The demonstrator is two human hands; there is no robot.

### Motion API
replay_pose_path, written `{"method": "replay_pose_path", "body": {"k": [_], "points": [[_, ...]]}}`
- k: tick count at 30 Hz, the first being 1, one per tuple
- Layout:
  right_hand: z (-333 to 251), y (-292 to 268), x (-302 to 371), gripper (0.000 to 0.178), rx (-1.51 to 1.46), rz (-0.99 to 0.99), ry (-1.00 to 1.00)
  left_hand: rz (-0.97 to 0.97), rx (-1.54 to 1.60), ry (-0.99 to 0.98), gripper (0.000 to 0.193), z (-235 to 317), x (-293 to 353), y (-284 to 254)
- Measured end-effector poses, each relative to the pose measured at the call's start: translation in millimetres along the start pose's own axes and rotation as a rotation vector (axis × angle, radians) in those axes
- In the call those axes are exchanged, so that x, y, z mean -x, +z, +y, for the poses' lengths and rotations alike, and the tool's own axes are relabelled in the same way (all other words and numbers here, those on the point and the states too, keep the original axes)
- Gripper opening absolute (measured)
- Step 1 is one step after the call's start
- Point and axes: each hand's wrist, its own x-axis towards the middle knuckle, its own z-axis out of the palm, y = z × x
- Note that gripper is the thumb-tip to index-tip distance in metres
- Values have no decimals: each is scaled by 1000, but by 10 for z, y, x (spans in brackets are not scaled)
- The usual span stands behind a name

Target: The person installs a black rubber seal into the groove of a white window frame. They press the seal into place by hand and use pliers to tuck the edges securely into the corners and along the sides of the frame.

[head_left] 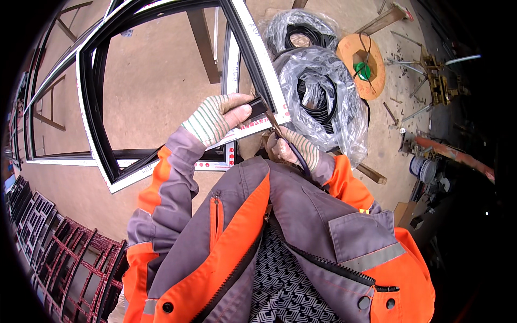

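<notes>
Apparently trimming a black strip (257, 107), upper centre: pinching it in left hand (216, 117), gripping scissors (277, 130) in right hand (291, 148); next, probably calls for a steady snip.

Bright, even light on the floor (156, 81), glints on clear plastic wrap (349, 116), near-black right side, fisheye-bowed edges.

Gloved hands (211, 119): two. Scissors (275, 125): one pair. Black rubber strip (257, 108): one. Plastic-wrapped black coils (323, 117): two. Orange reel (350, 51): one. Work jacket (304, 210): one. White-faced window frames (89, 126): at least two.
</notes>
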Motion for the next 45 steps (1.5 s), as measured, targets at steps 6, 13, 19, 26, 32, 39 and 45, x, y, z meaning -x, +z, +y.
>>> {"method": "replay_pose_path", "body": {"k": [6,13,19,26,32,39,45], "points": [[291,-119,-63,43,-694,64,267,-13,-17,31,39,42,22,23],[230,-89,-69,45,-343,120,183,-5,-44,-20,39,32,10,22],[-101,49,42,44,-655,102,195,-15,-24,-55,40,18,16,25],[-519,204,85,50,-16,140,97,4,-9,-43,42,75,63,31],[-307,143,64,51,214,148,79,-16,-4,-56,45,67,70,14],[-406,143,67,44,367,193,83,2,-17,-62,46,27,77,20],[-468,124,76,46,231,140,134,6,-68,-36,46,46,93,11]]}}
